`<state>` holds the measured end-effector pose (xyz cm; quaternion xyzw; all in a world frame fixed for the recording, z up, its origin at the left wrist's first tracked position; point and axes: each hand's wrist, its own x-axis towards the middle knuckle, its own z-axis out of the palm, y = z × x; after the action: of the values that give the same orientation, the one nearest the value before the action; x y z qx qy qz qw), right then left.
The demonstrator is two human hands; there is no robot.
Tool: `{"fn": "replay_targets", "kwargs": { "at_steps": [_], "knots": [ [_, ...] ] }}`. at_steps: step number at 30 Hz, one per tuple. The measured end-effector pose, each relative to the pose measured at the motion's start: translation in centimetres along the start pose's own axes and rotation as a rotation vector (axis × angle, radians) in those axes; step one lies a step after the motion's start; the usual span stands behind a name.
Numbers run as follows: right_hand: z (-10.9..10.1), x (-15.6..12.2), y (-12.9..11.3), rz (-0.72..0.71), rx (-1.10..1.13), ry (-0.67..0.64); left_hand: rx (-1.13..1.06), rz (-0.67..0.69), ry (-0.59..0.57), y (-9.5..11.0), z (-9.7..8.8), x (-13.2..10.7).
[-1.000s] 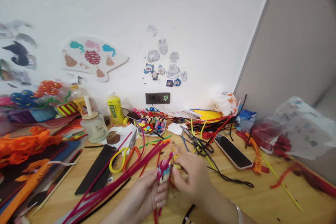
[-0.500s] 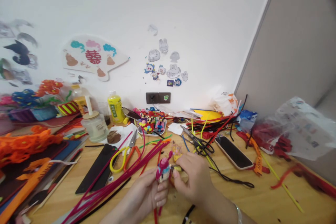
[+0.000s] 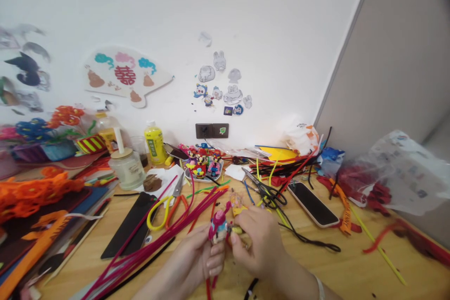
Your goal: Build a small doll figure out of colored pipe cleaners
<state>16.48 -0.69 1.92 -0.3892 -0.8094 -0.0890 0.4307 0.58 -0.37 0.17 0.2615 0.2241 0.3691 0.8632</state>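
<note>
My left hand (image 3: 200, 253) is closed around a small doll-like figure (image 3: 218, 227) with a magenta top, a blue band and a pale lower part. My right hand (image 3: 262, 239) is at the figure's right side, thumb and fingers pinched together. Close to its fingertips shows a small yellow and dark piece (image 3: 236, 229), too small to name. Beyond the hands lies a yellow piece (image 3: 238, 206), partly covered by the right fingers. Long magenta pipe cleaners (image 3: 168, 232) lie left of the left hand.
Yellow-and-orange-handled scissors (image 3: 159, 213), black scissors (image 3: 270, 193) and a phone (image 3: 314, 204) lie on the wooden table. A tray (image 3: 197, 179) holds several small colourful figures. Behind stand a glass jar (image 3: 127, 172) and a yellow bottle (image 3: 154, 143). Plastic bags (image 3: 404, 173) lie right.
The figure has tilted slightly in my left hand. My right fingers have shifted a little beside it; otherwise the scene looks the same.
</note>
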Motion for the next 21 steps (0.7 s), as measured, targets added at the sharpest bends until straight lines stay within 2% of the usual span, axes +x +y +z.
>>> {"fn": "replay_targets", "kwargs": {
  "at_steps": [17, 19, 21],
  "knots": [
    [-0.29, 0.04, -0.39, -0.022, 0.030, -0.023, -0.033, 0.003, -0.013, -0.17, -0.30, 0.09],
    [-0.48, 0.08, -0.19, 0.002, 0.060, -0.002, -0.027, 0.005, -0.016, -0.16, -0.25, 0.05],
    [-0.65, 0.10, 0.19, 0.086, 0.126, 0.016, -0.029, 0.018, -0.006, -0.18, -0.19, 0.04]
  ]
}}
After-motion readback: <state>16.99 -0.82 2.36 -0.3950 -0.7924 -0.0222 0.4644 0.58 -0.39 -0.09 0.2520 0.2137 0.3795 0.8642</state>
